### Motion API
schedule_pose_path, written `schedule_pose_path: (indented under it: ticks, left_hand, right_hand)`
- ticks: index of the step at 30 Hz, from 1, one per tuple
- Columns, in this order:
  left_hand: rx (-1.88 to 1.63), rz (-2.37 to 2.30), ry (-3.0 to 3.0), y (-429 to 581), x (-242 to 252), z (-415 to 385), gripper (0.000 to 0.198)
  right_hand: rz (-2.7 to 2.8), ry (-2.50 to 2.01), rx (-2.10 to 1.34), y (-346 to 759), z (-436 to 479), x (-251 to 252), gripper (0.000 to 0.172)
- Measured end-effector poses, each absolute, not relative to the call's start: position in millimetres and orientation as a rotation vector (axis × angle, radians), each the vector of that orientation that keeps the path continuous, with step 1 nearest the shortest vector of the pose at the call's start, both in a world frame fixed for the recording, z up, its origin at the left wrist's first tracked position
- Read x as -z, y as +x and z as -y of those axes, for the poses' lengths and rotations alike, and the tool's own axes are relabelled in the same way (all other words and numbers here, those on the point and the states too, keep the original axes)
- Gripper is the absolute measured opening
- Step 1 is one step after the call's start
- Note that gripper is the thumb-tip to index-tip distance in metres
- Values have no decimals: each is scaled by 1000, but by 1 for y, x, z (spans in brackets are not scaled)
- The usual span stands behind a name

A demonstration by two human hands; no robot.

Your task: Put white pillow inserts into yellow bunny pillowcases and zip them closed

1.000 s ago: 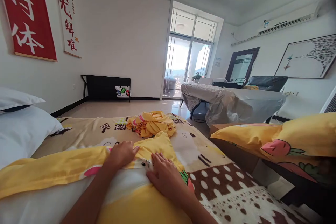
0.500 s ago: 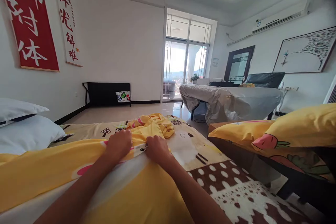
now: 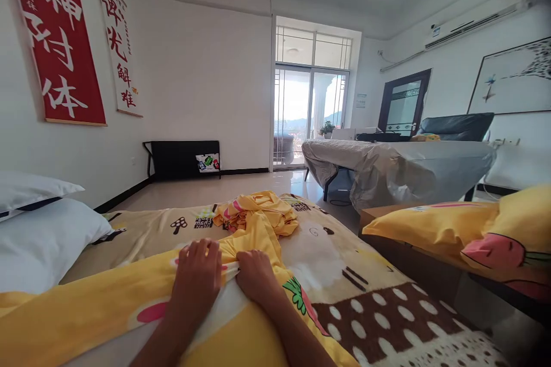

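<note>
A yellow bed cover with pink and white cartoon print spreads over the near part of the bed. Its far end lies bunched in a crumpled heap beyond my hands. My left hand has its fingers curled over the folded edge of the cover, gripping it. Close beside it on the right, my right hand is closed in a fist around the same cloth, which gathers into creases between the two. What lies inside my fingers is hidden. Underneath is a beige and brown patterned blanket.
White pillows lie at the left. On the right, yellow printed pillows rest on a brown box-like surface. A plastic-covered table stands beyond the bed, with a dark chair behind it. A black folded frame leans by the wall.
Both hands have moved slightly down and nearer with the cloth. Green-leafed print now shows right of my right forearm. The view has shifted a little left.
</note>
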State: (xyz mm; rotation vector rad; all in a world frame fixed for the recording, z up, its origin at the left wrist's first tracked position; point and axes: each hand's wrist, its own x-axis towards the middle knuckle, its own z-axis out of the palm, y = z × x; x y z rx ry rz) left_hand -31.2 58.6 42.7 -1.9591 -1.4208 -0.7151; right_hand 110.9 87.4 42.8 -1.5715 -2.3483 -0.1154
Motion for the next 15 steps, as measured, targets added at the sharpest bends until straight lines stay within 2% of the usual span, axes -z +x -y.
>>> schedule_pose_path:
  ticks: [3,6,11,13,15]
  left_hand:
    - [848,777,-2081,-24,-26,-58,18]
    - [778,484,-2216,-12,-22,-50,22]
    - [713,676,-2412,-5,-18,-45,32]
    - [656,890,-2508,-6,-18,-44,44]
    - [532,1081,-2636,-8,-22,-44,44]
  right_hand:
    - [2151,-1575,28,122,-94,-33,18]
    - [1990,-1559,18,129,-91,-40,22]
    - [1878,-1559,58,137,-77,-57,39]
    - [1909,-1602,28,137,-74,-60,41]
    - [1943,-1680,-15,137,-74,-59,40]
